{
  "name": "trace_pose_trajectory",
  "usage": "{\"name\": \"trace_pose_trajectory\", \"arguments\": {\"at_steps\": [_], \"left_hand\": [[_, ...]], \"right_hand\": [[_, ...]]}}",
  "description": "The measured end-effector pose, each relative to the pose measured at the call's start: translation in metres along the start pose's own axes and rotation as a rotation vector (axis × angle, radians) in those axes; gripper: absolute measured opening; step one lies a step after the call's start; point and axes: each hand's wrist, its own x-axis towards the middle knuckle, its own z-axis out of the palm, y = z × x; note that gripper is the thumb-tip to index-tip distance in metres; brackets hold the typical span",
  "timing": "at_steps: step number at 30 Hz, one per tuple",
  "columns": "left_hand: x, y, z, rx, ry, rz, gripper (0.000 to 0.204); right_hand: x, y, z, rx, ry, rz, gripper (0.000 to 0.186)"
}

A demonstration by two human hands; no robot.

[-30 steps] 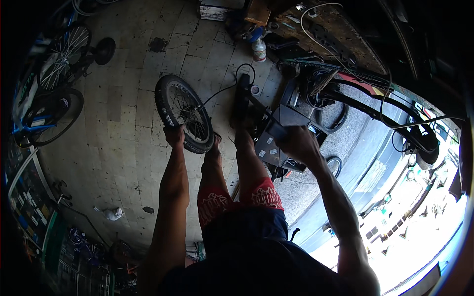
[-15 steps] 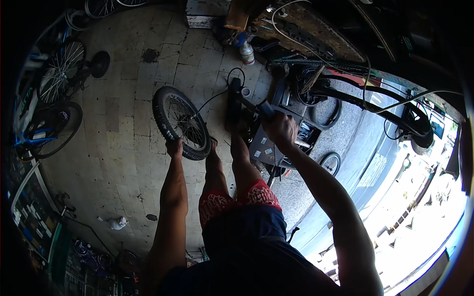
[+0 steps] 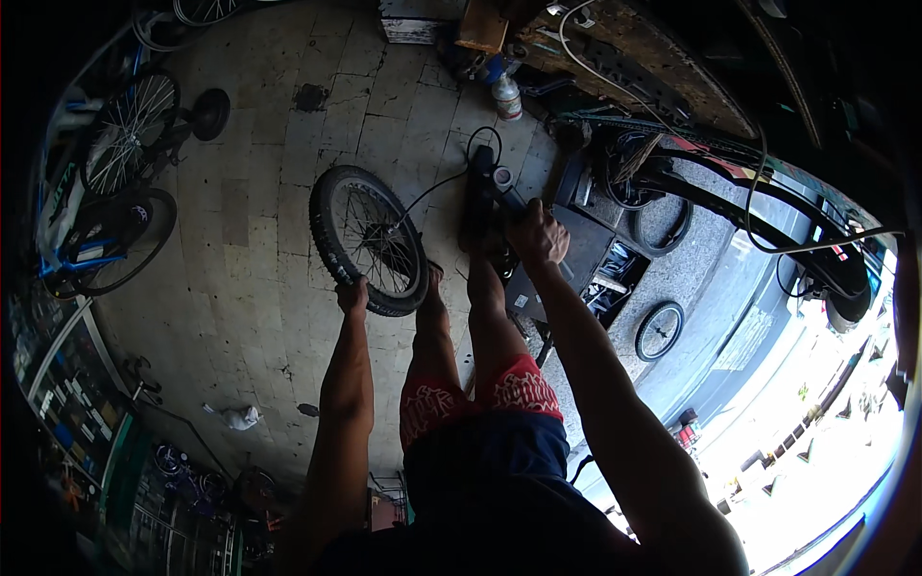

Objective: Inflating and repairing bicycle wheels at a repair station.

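A bicycle wheel (image 3: 322, 230) with a knobby black tyre stands tilted on the tiled floor before me. My left hand (image 3: 352, 296) is closed around the tyre's near edge. To the right is a black floor pump (image 3: 477, 192), beside my feet. My right hand (image 3: 540, 238) grips the pump handle (image 3: 516, 203), arm stretched downward. A thin black hose (image 3: 434, 184) runs from the pump to the rim of the wheel, where the valve end is too small to make out.
Bicycles (image 3: 125, 144) line the left side. A dark toolbox (image 3: 576, 245) with an open compartment sits right of the pump. A white bottle (image 3: 506, 99) stands by the workbench (image 3: 653, 58). Another small wheel (image 3: 660, 330) lies outside on the pavement. A crumpled white item (image 3: 235, 417) lies on the floor.
My right hand has pushed the pump handle lower, closer to the pump body. The left hand keeps its hold on the tyre, and the whole view has shifted slightly.
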Motion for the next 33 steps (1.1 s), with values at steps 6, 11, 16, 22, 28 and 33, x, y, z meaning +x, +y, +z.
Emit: {"name": "trace_pose_trajectory", "arguments": {"at_steps": [6,11,16,22,28,33], "left_hand": [[-0.003,-0.007,-0.002,-0.017,0.004,0.006,0.052],[-0.005,-0.012,-0.003,-0.029,-0.001,0.008,0.051],[-0.004,-0.018,-0.004,-0.045,-0.007,0.003,0.051],[0.001,-0.015,-0.009,-0.065,-0.009,0.005,0.051],[-0.008,-0.003,-0.018,-0.05,-0.007,-0.002,0.05],[-0.011,0.006,-0.017,-0.03,-0.002,-0.005,0.05]], "right_hand": [[0.013,-0.011,0.012,0.044,-0.01,0.019,0.04],[0.01,-0.008,0.016,0.084,-0.008,0.069,0.036],[-0.018,-0.003,-0.051,0.085,-0.187,-0.076,0.027],[-0.099,0.029,-0.208,0.065,-0.252,-0.273,0.012],[-0.079,0.011,-0.169,0.271,-0.018,-0.189,0.017],[-0.046,0.007,-0.098,0.043,0.044,-0.147,0.022]]}}
